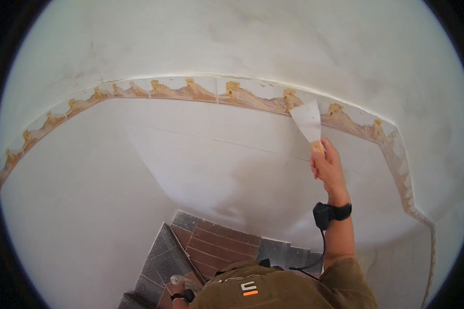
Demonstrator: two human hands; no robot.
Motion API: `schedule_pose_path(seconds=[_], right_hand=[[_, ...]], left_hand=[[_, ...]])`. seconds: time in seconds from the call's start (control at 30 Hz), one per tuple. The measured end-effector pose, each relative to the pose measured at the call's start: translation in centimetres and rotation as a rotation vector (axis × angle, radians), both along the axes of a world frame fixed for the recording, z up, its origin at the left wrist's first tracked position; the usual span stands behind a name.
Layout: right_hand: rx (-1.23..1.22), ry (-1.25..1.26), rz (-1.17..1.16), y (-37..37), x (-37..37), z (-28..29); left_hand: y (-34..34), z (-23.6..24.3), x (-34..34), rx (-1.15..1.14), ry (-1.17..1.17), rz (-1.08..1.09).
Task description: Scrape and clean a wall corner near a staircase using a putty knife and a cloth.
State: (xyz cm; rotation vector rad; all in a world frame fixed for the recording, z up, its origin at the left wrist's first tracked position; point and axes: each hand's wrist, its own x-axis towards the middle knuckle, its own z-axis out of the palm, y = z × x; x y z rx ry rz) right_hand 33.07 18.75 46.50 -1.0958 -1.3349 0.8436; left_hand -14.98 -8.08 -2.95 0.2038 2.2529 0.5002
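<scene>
Pale walls point(201, 121) all round here, one tan-and-white patterned border point(198, 92) along them, a floor point(219, 239) in grey and reddish-brown tile, and one person in a brown top point(294, 288). Two hands: the right hand point(326, 162) is curled tight round one scraper point(308, 123), the left hand point(183, 286) hangs low, can't tell how its fingers sit. Scraper's got a flared pale blade, yellowish handle, and it's up in front of the border.

Pale walls point(87, 195) stand above a brown and grey tiled floor point(222, 242).
</scene>
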Motion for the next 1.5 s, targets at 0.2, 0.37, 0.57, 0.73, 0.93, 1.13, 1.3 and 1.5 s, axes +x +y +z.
schedule_pose_path(seconds=[0.2, 0.37, 0.57, 0.73, 0.93, 1.13, 1.3, 1.5], right_hand=[[-0.030, 0.062, -0.061, 0.4, 1.3, -1.6], [0.082, -0.128, -0.025, 2.6, -3.5, -2.9], [-0.046, 0.345, 0.135, -2.4, -1.0, -6.4], [0.125, 0.541, -0.039, -5.3, 3.5, -6.1], [0.201, 0.415, -0.205, -4.8, 3.9, -4.9], [0.163, 0.446, -0.246, -4.3, 4.1, -4.1], [0.197, 0.390, -0.251, -3.7, 3.1, -3.5], [0.117, 0.445, -0.176, -3.7, 3.6, -5.0]], left_hand=[[-0.2, -2.9, -1.8, -0.088, 0.045, -0.261], [-0.6, -4.7, -3.5, -0.178, 0.042, -0.456], [1.2, -4.7, -3.2, -0.169, 0.064, -0.566], [2.1, -4.7, -3.4, -0.190, 0.074, -0.644], [2.9, -5.9, -4.9, -0.170, 0.124, -0.747], [4.2, -3.7, -3.5, 0.030, 0.339, -1.226], [4.5, -4.7, -3.7, -0.086, 0.194, -0.922], [3.5, -5.9, -3.7, -0.135, 0.127, -0.754]])
